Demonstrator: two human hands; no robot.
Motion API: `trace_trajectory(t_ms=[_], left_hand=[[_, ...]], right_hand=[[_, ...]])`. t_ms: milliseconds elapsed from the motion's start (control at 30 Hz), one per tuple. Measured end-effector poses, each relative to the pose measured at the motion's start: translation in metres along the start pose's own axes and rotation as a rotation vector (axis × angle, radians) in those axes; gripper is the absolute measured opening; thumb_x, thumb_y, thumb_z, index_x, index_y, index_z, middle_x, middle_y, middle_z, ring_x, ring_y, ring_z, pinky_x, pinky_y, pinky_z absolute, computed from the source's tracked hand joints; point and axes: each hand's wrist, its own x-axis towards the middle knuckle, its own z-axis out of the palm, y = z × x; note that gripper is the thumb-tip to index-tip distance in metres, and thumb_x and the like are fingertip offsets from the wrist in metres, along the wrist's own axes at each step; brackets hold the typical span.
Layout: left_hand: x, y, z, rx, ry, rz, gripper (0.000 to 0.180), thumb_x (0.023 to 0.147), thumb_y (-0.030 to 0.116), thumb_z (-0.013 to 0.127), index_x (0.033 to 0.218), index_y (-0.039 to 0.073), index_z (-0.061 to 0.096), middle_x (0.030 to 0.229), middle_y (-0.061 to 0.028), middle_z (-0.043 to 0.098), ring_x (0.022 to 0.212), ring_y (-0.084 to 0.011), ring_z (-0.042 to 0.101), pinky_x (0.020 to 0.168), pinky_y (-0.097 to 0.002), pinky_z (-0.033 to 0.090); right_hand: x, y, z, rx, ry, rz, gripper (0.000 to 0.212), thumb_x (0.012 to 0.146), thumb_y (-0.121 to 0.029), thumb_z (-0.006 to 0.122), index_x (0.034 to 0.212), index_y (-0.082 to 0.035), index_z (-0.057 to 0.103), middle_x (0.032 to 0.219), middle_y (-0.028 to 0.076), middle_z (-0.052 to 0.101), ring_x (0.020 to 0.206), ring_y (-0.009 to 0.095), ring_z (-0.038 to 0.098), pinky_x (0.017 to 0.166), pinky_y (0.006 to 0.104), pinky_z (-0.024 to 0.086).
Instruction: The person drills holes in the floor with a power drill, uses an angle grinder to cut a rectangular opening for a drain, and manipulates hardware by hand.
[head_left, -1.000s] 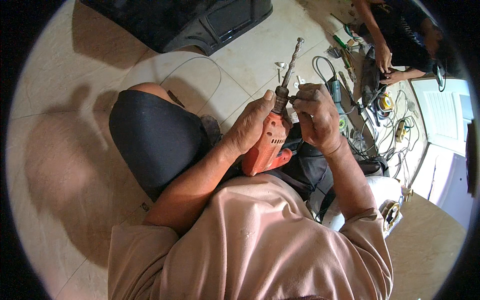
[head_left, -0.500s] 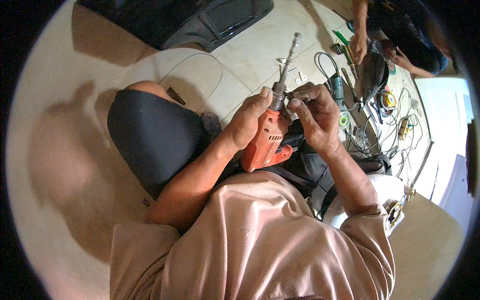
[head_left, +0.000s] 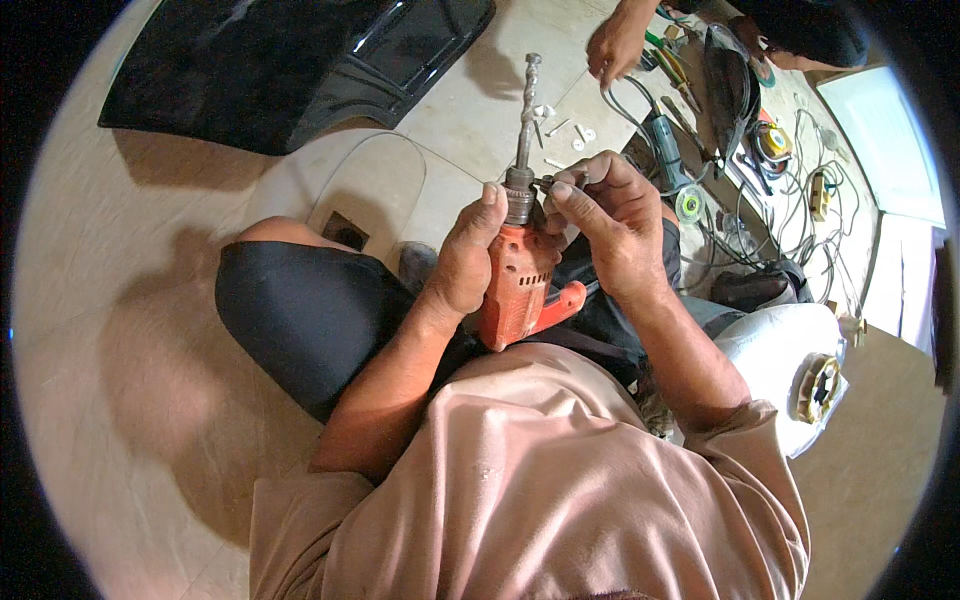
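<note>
An orange power drill (head_left: 518, 290) stands upright against my body, its long masonry bit (head_left: 527, 115) pointing away from me. My left hand (head_left: 465, 255) is closed round its left side, with the thumb up along the metal chuck (head_left: 519, 203). On the other side, my right hand (head_left: 618, 225) pinches a small dark chuck key (head_left: 545, 184) at the chuck. My fingers partly cover the key, so how far it sits in the chuck is hidden. The drill's orange rear handle (head_left: 562, 308) juts out to the right, below my right hand.
A glossy black panel (head_left: 300, 70) lies far left. White plastic pieces (head_left: 578, 144) are scattered beyond the drill. Rightward are an angle grinder (head_left: 665, 150), tangled cables (head_left: 790, 240), a yellow tape measure (head_left: 772, 142) and a white container (head_left: 770, 350). Another person's hand (head_left: 617, 45) reaches in from the top.
The view has shifted, showing more of the black panel. The drill bit now points straighter ahead. The other person's hand has moved left, towards the grinder's cable. My grip looks the same.
</note>
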Motion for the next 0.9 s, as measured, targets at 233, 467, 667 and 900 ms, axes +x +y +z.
trace_trajectory(t_ms=[233, 467, 667, 900], left_hand=[[0.001, 0.003, 0.002, 0.100, -0.013, -0.006, 0.062, 0.107, 0.056, 0.034, 0.119, 0.002, 0.062, 0.099, -0.0075, 0.068, 0.085, -0.0154, 0.066, 0.080, -0.0325, 0.056], [0.003, -0.001, -0.008, 0.175, -0.021, 0.064, 0.063, 0.108, 0.054, 0.031, 0.114, 0.002, 0.065, 0.097, -0.0059, 0.069, 0.085, -0.0136, 0.066, 0.082, -0.0300, 0.055], [0.004, -0.004, -0.013, 0.139, -0.088, 0.029, 0.062, 0.107, 0.056, 0.033, 0.122, 0.002, 0.061, 0.105, -0.0091, 0.069, 0.090, -0.0170, 0.069, 0.084, -0.0347, 0.058], [0.004, -0.007, -0.010, 0.358, -0.012, 0.129, 0.066, 0.108, 0.057, 0.029, 0.125, 0.001, 0.059, 0.109, -0.0091, 0.068, 0.099, -0.0161, 0.066, 0.093, -0.0337, 0.054]], right_hand=[[0.002, -0.011, -0.001, -0.157, -0.037, -0.004, 0.010, 0.094, 0.000, 0.068, 0.097, 0.000, 0.059, 0.088, 0.006, 0.067, 0.077, 0.012, 0.064, 0.068, 0.0273, 0.053], [0.003, -0.009, 0.006, -0.216, -0.073, -0.031, 0.009, 0.096, -0.001, 0.066, 0.095, 0.000, 0.056, 0.089, 0.008, 0.066, 0.075, 0.013, 0.064, 0.066, 0.0281, 0.054], [0.006, -0.026, 0.017, -0.268, 0.005, 0.147, 0.009, 0.096, -0.004, 0.066, 0.095, 0.000, 0.058, 0.085, 0.007, 0.067, 0.069, 0.013, 0.064, 0.061, 0.0259, 0.052], [0.003, -0.022, 0.025, -0.564, 0.070, 0.032, 0.011, 0.094, -0.007, 0.067, 0.096, 0.002, 0.062, 0.081, 0.006, 0.067, 0.070, 0.012, 0.062, 0.063, 0.0267, 0.050]])
